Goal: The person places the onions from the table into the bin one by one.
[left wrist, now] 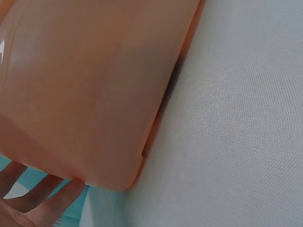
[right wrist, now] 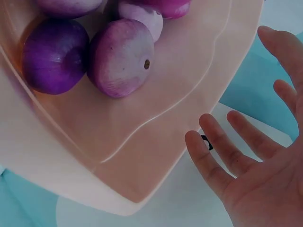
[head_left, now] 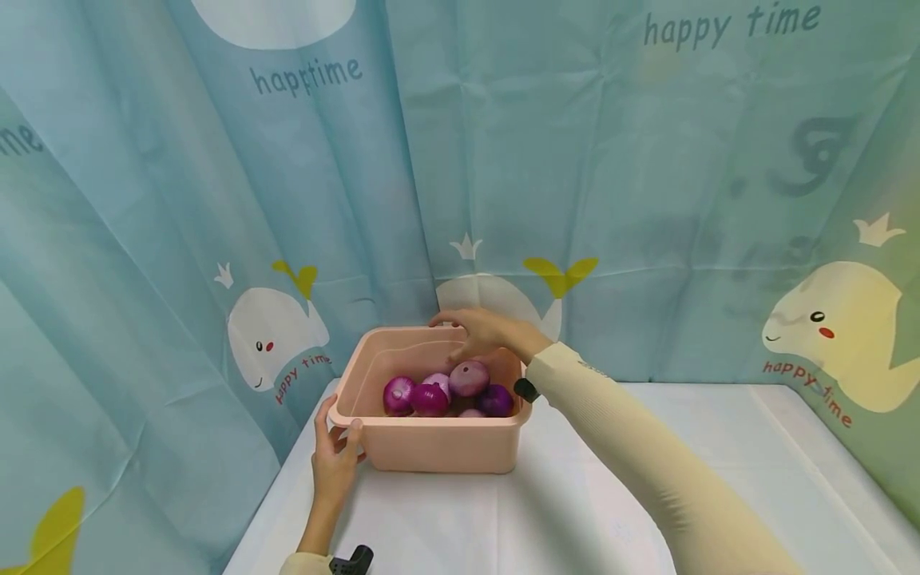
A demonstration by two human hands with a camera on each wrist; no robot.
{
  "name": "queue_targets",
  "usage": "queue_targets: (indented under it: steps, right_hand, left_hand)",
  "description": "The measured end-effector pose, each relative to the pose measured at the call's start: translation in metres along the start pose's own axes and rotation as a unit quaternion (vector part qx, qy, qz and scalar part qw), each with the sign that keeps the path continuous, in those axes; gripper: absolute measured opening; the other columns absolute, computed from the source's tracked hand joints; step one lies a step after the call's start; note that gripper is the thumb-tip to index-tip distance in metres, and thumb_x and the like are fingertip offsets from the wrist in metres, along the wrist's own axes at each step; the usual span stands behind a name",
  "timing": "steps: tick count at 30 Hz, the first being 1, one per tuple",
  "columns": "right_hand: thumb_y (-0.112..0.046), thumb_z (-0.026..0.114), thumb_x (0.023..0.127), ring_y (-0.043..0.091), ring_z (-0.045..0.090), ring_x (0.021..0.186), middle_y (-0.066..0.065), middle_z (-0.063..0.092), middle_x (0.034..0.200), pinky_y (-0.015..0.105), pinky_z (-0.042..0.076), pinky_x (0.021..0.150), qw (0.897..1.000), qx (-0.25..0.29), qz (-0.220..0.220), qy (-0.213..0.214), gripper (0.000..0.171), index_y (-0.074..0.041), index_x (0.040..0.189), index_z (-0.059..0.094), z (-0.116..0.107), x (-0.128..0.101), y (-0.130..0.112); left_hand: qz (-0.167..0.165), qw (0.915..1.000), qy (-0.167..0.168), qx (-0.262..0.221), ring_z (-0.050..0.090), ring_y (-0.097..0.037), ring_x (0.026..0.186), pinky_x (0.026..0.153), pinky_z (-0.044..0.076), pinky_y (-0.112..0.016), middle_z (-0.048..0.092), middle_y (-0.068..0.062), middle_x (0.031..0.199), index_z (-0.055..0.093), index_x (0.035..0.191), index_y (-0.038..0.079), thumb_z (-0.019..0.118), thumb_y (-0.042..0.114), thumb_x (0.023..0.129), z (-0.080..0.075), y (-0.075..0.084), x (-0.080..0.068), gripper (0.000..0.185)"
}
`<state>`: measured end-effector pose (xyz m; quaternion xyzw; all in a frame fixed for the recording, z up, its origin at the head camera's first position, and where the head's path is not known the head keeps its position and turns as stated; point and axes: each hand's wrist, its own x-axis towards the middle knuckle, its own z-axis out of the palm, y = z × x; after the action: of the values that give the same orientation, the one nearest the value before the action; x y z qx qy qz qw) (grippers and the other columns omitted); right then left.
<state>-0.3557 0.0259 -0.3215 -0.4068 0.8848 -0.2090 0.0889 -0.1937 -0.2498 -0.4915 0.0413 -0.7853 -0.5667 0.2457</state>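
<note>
A pink plastic bin point(head_left: 446, 444) stands on the white table with several purple onions point(head_left: 430, 399) inside. My left hand point(head_left: 335, 461) holds the bin's near left corner, thumb at the front and fingers along the left side. In the left wrist view, those fingers point(left wrist: 61, 198) lie against the bin wall point(left wrist: 94, 90). Over the far rim reaches my right hand point(head_left: 483, 331), above the onions. The right wrist view shows this hand point(right wrist: 265, 175) with fingers spread by the rim and no onion in it. A pale onion point(right wrist: 122, 59) and a darker onion point(right wrist: 56, 56) lie nearby in the bin.
A blue-green curtain point(head_left: 517, 160) printed with whales hangs right behind the bin and along both sides. The white tabletop point(head_left: 690, 447) extends to the right of the bin and in front of it.
</note>
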Motion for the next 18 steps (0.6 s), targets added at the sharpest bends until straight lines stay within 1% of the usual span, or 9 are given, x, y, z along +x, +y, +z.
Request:
queue_targets:
  steps: [3, 7, 11, 14, 17, 18]
  right_hand:
    - [-0.032, 0.081, 0.089, 0.036, 0.049, 0.134, 0.014, 0.055, 0.146, 0.051, 0.046, 0.109, 1.0, -0.003, 0.001, 0.002, 0.068, -0.018, 0.149, 0.051, 0.0, -0.002, 0.001]
    - [-0.029, 0.08, 0.09, 0.037, 0.05, 0.134, 0.016, 0.055, 0.146, 0.052, 0.044, 0.11, 1.0, -0.011, -0.012, 0.01, 0.066, -0.015, 0.148, 0.051, -0.002, -0.008, 0.003]
    - [-0.026, 0.079, 0.091, 0.037, 0.051, 0.134, 0.017, 0.055, 0.147, 0.052, 0.044, 0.109, 0.998, -0.024, -0.043, 0.025, 0.063, -0.013, 0.146, 0.053, -0.004, -0.015, 0.008]
    - [-0.03, 0.077, 0.092, 0.036, 0.051, 0.133, 0.016, 0.057, 0.145, 0.052, 0.042, 0.111, 0.996, -0.037, -0.064, 0.043, 0.061, -0.013, 0.146, 0.054, -0.006, -0.024, 0.011]
    - [-0.035, 0.076, 0.092, 0.034, 0.051, 0.132, 0.014, 0.059, 0.142, 0.052, 0.039, 0.113, 0.995, -0.046, -0.064, 0.061, 0.062, -0.015, 0.146, 0.055, -0.008, -0.039, 0.015]
    - [-0.037, 0.075, 0.092, 0.033, 0.049, 0.134, 0.013, 0.057, 0.143, 0.053, 0.039, 0.113, 0.995, -0.045, -0.059, 0.065, 0.063, -0.016, 0.147, 0.054, -0.007, -0.046, 0.017]
  left_hand:
    - [0.002, 1.0, -0.003, -0.001, 0.065, -0.044, 0.11, 0.075, 0.062, -0.048, 0.043, -0.02, 0.157, 0.023, 0.162, 0.029, 0.057, 0.027, 0.105, 0.0, 0.001, -0.001, 0.066]
    - [0.005, 1.0, -0.006, 0.001, 0.065, -0.044, 0.11, 0.075, 0.062, -0.048, 0.042, -0.021, 0.157, 0.022, 0.162, 0.027, 0.057, 0.026, 0.105, 0.001, 0.001, 0.0, 0.067]
    - [0.003, 1.0, -0.007, 0.002, 0.065, -0.045, 0.109, 0.075, 0.062, -0.048, 0.044, -0.022, 0.155, 0.022, 0.162, 0.028, 0.057, 0.026, 0.106, 0.001, 0.001, -0.001, 0.066]
    - [-0.002, 1.0, -0.006, 0.002, 0.065, -0.046, 0.109, 0.075, 0.062, -0.049, 0.046, -0.022, 0.153, 0.023, 0.161, 0.03, 0.056, 0.028, 0.106, 0.0, 0.002, -0.001, 0.065]
    - [-0.005, 1.0, -0.006, 0.005, 0.065, -0.047, 0.109, 0.076, 0.062, -0.049, 0.048, -0.023, 0.151, 0.022, 0.161, 0.03, 0.056, 0.029, 0.106, -0.001, 0.003, -0.002, 0.065]
    - [-0.005, 1.0, -0.006, 0.004, 0.065, -0.047, 0.11, 0.076, 0.062, -0.049, 0.048, -0.023, 0.152, 0.022, 0.161, 0.031, 0.056, 0.029, 0.106, -0.001, 0.003, -0.002, 0.065]
